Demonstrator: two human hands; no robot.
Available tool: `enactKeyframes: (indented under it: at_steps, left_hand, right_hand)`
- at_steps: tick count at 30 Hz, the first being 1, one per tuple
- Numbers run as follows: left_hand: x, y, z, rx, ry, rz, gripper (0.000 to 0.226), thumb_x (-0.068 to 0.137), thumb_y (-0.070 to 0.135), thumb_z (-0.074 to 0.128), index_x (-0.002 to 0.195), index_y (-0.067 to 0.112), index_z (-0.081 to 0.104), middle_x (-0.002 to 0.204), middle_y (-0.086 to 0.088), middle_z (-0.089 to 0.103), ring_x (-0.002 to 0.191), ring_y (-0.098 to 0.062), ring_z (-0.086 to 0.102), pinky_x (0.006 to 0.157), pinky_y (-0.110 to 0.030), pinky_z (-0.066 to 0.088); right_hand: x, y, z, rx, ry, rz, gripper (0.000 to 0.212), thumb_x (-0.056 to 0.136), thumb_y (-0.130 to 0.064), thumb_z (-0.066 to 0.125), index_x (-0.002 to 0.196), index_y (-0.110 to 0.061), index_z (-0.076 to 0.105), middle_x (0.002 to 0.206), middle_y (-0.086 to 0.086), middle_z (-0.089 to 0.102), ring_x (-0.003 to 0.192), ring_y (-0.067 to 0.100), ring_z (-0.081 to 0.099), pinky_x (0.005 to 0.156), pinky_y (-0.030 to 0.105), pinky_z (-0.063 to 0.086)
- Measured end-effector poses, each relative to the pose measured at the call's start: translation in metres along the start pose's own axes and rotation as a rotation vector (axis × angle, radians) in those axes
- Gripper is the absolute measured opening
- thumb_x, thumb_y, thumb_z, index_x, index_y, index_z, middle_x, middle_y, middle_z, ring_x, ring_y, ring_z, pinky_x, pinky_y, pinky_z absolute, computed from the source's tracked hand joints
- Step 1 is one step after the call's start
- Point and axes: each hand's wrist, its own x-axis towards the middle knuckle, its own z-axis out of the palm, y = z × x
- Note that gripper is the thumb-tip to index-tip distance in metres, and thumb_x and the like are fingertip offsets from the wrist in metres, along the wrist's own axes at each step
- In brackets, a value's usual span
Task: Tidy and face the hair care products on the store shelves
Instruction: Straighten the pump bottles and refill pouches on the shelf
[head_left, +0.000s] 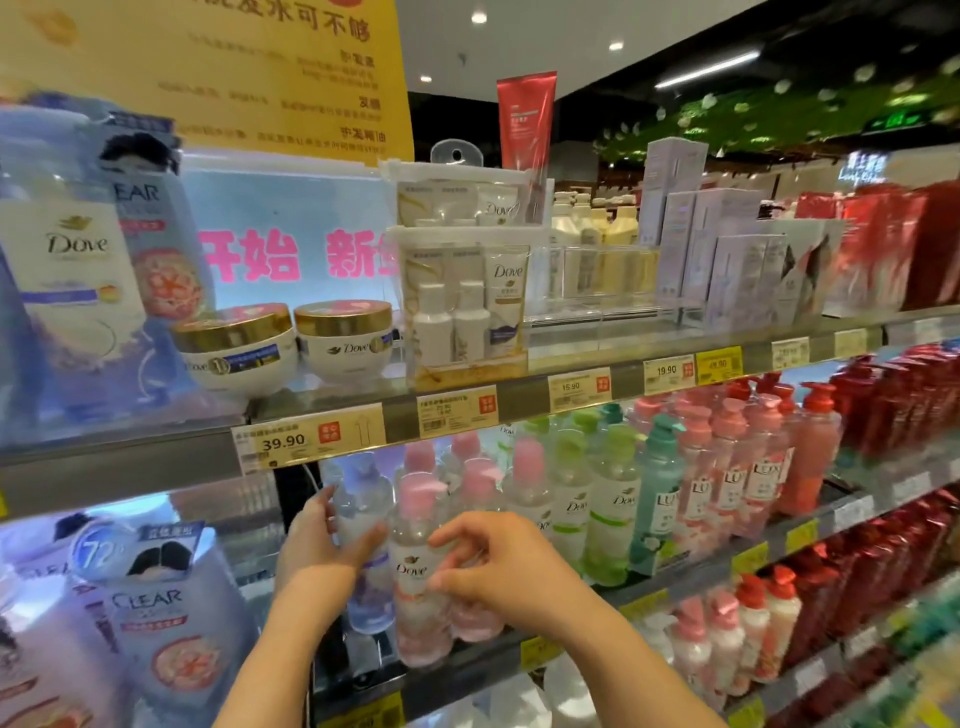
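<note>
Pink-capped Dove bottle (418, 566) is pinched by the right hand (498, 564); the left hand (324, 538) grips the lilac-capped bottle (363, 519) beside it.

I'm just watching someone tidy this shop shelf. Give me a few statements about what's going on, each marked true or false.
1. The left hand holds a purple-capped bottle. True.
2. The right hand is on a red bottle. False: its fingers touch a pink-capped Dove bottle.
3. Two gold-lidded Dove jars sit on the shelf above the hands. True.
4. The price tag above the left hand reads 19.90. False: it reads 39.90.
</note>
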Motion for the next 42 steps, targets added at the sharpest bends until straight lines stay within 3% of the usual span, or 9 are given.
enactKeyframes:
  at_steps: [5,13,16,20,24,27,30,35,42]
  left_hand:
    - [-0.009,0.007,-0.003,-0.056,-0.06,0.035,0.074,0.079,0.028,0.081,0.141,0.032,0.041,0.118,0.003,0.065,0.103,-0.017,0.063,0.084,-0.034,0.051]
    - [-0.034,-0.001,-0.023,-0.079,-0.122,0.139,0.06,0.082,0.03,0.078,0.129,0.046,0.045,0.116,0.022,0.062,0.105,0.005,0.06,0.091,-0.023,0.053]
    - [-0.041,0.001,-0.028,-0.031,-0.142,0.156,0.067,0.082,0.039,0.077,0.14,0.033,0.045,0.126,0.014,0.063,0.11,0.003,0.06,0.092,-0.021,0.052]
    - [-0.052,0.001,-0.037,-0.05,-0.167,0.135,0.077,0.081,0.039,0.079,0.145,0.029,0.039,0.132,0.012,0.06,0.111,0.004,0.059,0.092,-0.016,0.05]
    - [-0.061,0.001,-0.044,-0.087,-0.215,0.116,0.069,0.079,0.035,0.081,0.138,0.036,0.045,0.119,0.023,0.062,0.103,0.015,0.059,0.084,-0.011,0.051]
    - [-0.065,0.002,-0.045,-0.072,-0.215,0.119,0.067,0.075,0.041,0.083,0.134,0.036,0.05,0.121,0.021,0.065,0.107,0.009,0.061,0.091,-0.02,0.053]
    - [-0.067,0.003,-0.046,-0.056,-0.221,0.128,0.06,0.076,0.042,0.081,0.129,0.042,0.052,0.121,0.021,0.065,0.107,0.008,0.061,0.091,-0.019,0.052]
    - [-0.063,0.003,-0.049,-0.072,-0.224,0.106,0.063,0.08,0.042,0.079,0.136,0.035,0.051,0.119,0.021,0.064,0.107,0.009,0.06,0.087,-0.014,0.05]
    - [-0.065,0.0,-0.048,-0.08,-0.225,0.085,0.059,0.078,0.046,0.079,0.131,0.035,0.055,0.123,0.019,0.065,0.111,0.005,0.06,0.094,-0.022,0.051]
  right_hand:
    - [0.006,-0.003,-0.002,-0.037,-0.022,-0.016,0.031,0.085,-0.027,0.08,0.113,-0.031,0.069,0.09,-0.009,0.071,0.067,-0.003,0.063,0.065,0.016,0.055]
    - [0.018,-0.003,0.001,-0.019,0.003,-0.039,0.033,0.083,-0.023,0.081,0.111,-0.033,0.067,0.085,-0.003,0.072,0.063,-0.002,0.064,0.062,0.017,0.052]
    - [0.022,-0.001,0.002,-0.034,0.03,-0.032,0.028,0.081,-0.021,0.082,0.101,-0.034,0.068,0.076,-0.004,0.073,0.059,0.001,0.064,0.063,0.026,0.055]
    - [0.025,-0.003,0.004,-0.026,0.062,-0.021,0.02,0.081,-0.018,0.082,0.093,-0.029,0.07,0.071,0.002,0.072,0.053,0.002,0.063,0.059,0.026,0.05]
    - [0.029,-0.006,0.005,-0.008,0.073,-0.007,0.017,0.082,-0.014,0.082,0.09,-0.023,0.07,0.065,0.0,0.074,0.046,0.002,0.06,0.056,0.026,0.048]
    - [0.029,-0.008,0.007,-0.008,0.09,-0.008,0.017,0.081,-0.012,0.081,0.088,-0.021,0.069,0.065,0.003,0.074,0.046,0.007,0.06,0.056,0.027,0.047]
    - [0.028,-0.01,0.008,-0.016,0.096,-0.006,0.016,0.081,-0.013,0.082,0.088,-0.02,0.069,0.066,0.004,0.074,0.049,0.012,0.061,0.056,0.028,0.048]
    - [0.026,-0.015,0.011,-0.043,0.083,0.002,0.017,0.082,-0.016,0.082,0.091,-0.021,0.07,0.072,0.009,0.075,0.044,0.005,0.06,0.058,0.029,0.049]
    - [0.018,-0.03,0.015,-0.073,0.037,-0.034,0.015,0.083,-0.02,0.081,0.092,-0.027,0.072,0.068,0.001,0.076,0.044,0.007,0.061,0.057,0.029,0.05]
